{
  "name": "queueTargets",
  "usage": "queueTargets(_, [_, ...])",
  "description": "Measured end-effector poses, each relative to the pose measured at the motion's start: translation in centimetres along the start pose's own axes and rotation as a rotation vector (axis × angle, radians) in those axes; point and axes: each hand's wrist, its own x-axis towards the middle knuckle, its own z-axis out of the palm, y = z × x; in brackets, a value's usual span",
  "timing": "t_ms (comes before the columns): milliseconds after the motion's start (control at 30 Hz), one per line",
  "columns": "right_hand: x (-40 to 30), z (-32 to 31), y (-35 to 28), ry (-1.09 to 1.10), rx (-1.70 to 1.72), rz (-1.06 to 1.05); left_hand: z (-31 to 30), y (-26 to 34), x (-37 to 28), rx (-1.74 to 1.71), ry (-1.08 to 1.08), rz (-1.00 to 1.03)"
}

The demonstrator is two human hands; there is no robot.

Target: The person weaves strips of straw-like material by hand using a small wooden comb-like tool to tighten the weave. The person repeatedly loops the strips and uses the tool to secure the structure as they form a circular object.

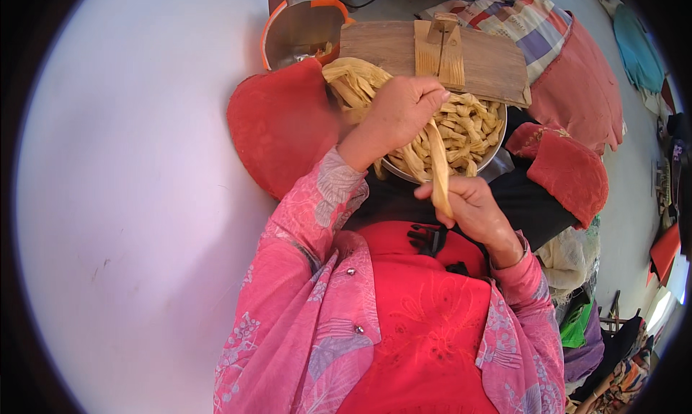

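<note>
A pale yellow, flat fibrous strip (439, 165) is stretched between my two hands above a round metal bowl (499, 143). My left hand (403, 111), a closed fist, grips its upper end at the bowl's near left part. Lower down, close to my lap, my right hand (470, 206) pinches the lower end between thumb and fingers. Many knotted pieces of similar strip (467, 130) fill the bowl. A bundle of longer unknotted strips (354, 81) lies over the bowl's left side, partly hidden by my left hand.
A wooden board (494, 62) with an upright wooden block (442, 29) lies across the bowl's far edge. Beyond it on the left stands an orange-rimmed container (263, 43). Red cloth pads (281, 127) flank the bowl. Patchwork cloth (532, 24) and piled fabrics (573, 257) lie at the right.
</note>
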Motion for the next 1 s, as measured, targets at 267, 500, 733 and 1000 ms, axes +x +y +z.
queueTargets(267, [5.1,-3.0,0.5,0.626,-0.351,-0.462,5.2,0.9,-2.7,-1.053,-0.197,-0.262])
queueTargets(500, [6.5,-4.1,2.2,0.769,-0.612,-0.696,6.2,-1.9,-2.2,-0.969,-0.291,-0.334])
queueTargets(733, [4.2,-4.5,3.0,0.613,-0.714,-0.332,5.8,-1.9,-3.3,0.282,0.114,0.207])
queueTargets(1000, [3.1,-2.5,5.0,0.22,0.718,-0.031,6.8,-1.5,-5.3,0.178,0.216,0.383])
